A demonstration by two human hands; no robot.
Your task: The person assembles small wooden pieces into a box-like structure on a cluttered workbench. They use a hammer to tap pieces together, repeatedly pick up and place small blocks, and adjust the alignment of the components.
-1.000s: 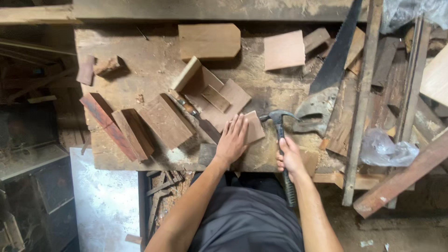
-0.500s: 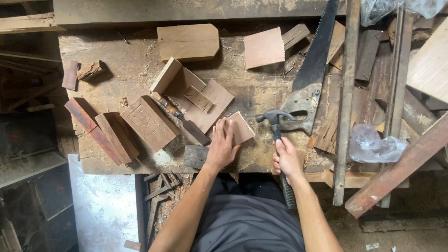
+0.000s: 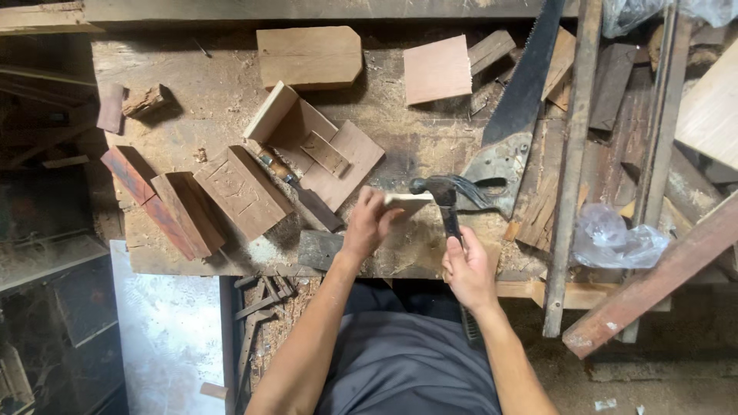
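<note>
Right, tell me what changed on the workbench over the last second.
The left hand tipped the small flat wooden piece up on edge from lying flat. The right hand kept gripping the dark claw hammer, its head now at the piece. The handsaw and wood blocks stayed put.

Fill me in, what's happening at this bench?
A person stands at a cluttered wooden workbench. The left hand holds a small flat wood piece on edge, fingers wrapped over it. The right hand grips a claw hammer by its handle, head right beside the piece. A handsaw lies to the right, and wood blocks sit to the left.
</note>
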